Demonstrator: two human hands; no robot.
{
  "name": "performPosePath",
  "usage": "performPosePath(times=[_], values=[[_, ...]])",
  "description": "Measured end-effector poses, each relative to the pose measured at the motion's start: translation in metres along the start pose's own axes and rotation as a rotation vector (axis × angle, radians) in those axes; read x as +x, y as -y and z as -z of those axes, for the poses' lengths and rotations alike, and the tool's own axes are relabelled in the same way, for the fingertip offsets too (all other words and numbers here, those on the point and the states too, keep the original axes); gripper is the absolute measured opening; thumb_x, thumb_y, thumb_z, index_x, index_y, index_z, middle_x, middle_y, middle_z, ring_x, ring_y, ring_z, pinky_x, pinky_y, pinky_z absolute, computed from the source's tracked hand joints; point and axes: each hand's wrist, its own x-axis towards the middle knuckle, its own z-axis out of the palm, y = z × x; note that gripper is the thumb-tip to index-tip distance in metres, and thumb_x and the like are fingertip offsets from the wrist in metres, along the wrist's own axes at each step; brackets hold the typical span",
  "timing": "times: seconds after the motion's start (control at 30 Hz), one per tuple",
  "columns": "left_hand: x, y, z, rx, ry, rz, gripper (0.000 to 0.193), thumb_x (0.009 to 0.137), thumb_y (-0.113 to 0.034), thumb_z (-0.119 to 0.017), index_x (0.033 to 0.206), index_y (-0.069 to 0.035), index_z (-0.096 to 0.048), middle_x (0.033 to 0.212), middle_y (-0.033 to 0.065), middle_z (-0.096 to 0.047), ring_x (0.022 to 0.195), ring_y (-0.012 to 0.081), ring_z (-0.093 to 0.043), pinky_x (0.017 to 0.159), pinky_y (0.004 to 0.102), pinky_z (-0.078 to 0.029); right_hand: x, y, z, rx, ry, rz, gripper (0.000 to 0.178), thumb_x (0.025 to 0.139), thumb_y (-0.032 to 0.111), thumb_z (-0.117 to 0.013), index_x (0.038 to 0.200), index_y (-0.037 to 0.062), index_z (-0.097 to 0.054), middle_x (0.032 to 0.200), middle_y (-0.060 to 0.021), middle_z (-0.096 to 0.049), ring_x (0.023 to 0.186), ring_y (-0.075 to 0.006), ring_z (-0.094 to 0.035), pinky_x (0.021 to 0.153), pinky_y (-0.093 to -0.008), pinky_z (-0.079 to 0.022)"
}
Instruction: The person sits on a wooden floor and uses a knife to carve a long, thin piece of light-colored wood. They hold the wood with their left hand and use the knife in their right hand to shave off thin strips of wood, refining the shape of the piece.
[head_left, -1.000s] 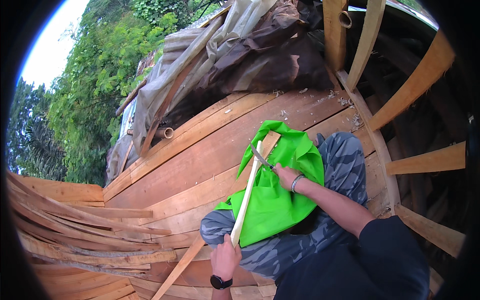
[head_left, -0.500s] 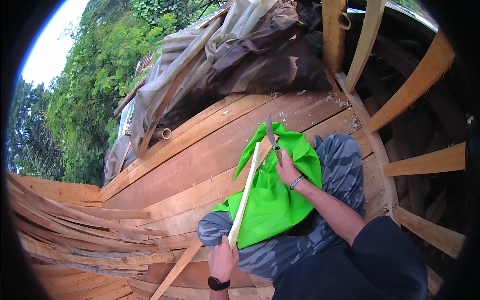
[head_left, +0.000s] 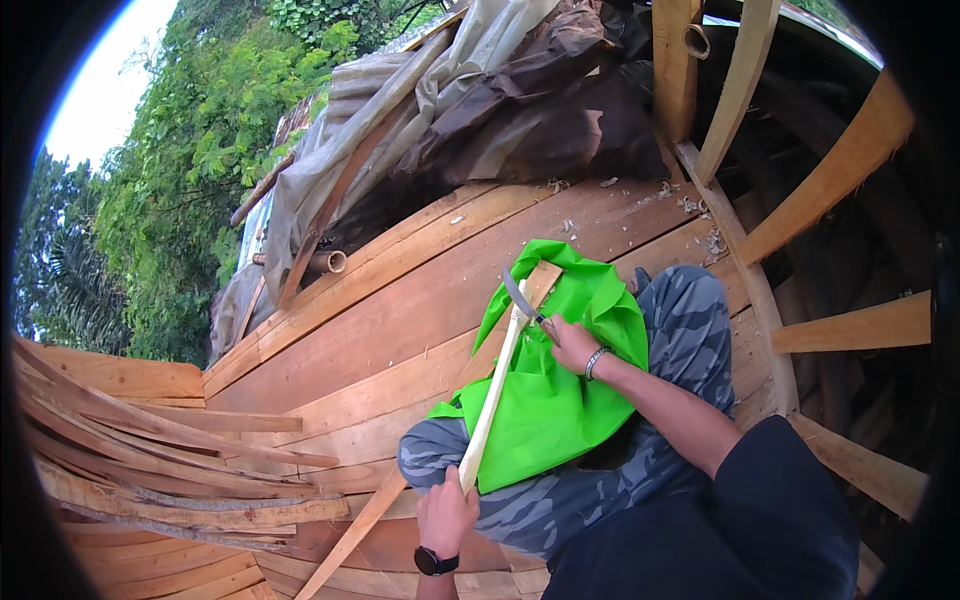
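My left hand, with a dark watch at the wrist, grips the lower end of a long pale wooden stick. The stick slants up and to the right over a bright green cloth spread on my lap. My right hand is closed around the handle of a knife with a curved blade. Its blade lies across the stick near the far end, apparently touching it. Under the stick and cloth runs a flat wooden board, whose far end shows beside the blade.
Long planks form the surface around me, with pale wood shavings scattered at the back right. Curved wooden ribs rise on the right. A stack of thin wooden strips lies at left. A grey-brown tarp hangs at the back.
The knife blade has swung left and down onto the stick's far end, where before it pointed up beside it. The stick's far end has shifted slightly right. My left hand keeps its grip.
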Motion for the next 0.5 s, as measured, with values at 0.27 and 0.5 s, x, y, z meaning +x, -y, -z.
performPosePath(times=[0.27, 0.5], values=[[0.004, 0.001, 0.002, -0.016, -0.003, -0.015, 0.027, 0.083, -0.021, -0.060, 0.098, 0.000, -0.051, 0.072, 0.0238, -0.065, 0.072, 0.0404, -0.065, 0.064, 0.0511, -0.052, -0.002, 0.001, -0.001, -0.075, 0.083, -0.040, 0.029, 0.082, 0.005, -0.055, 0.106, 0.0011, -0.038, 0.086, -0.0278, -0.061, 0.081, -0.0451, -0.062, 0.070, -0.0544, -0.047], [0.005, 0.001, -0.001, -0.028, 0.002, -0.014, 0.028, 0.083, -0.022, -0.061, 0.098, 0.000, -0.051, 0.073, 0.0241, -0.065, 0.073, 0.0409, -0.065, 0.064, 0.0507, -0.051, -0.011, 0.006, 0.006, 0.042, 0.052, -0.091, 0.029, 0.082, 0.006, -0.054, 0.105, 0.0002, -0.038, 0.085, -0.0291, -0.060, 0.083, -0.0459, -0.061, 0.072, -0.0544, -0.046]])
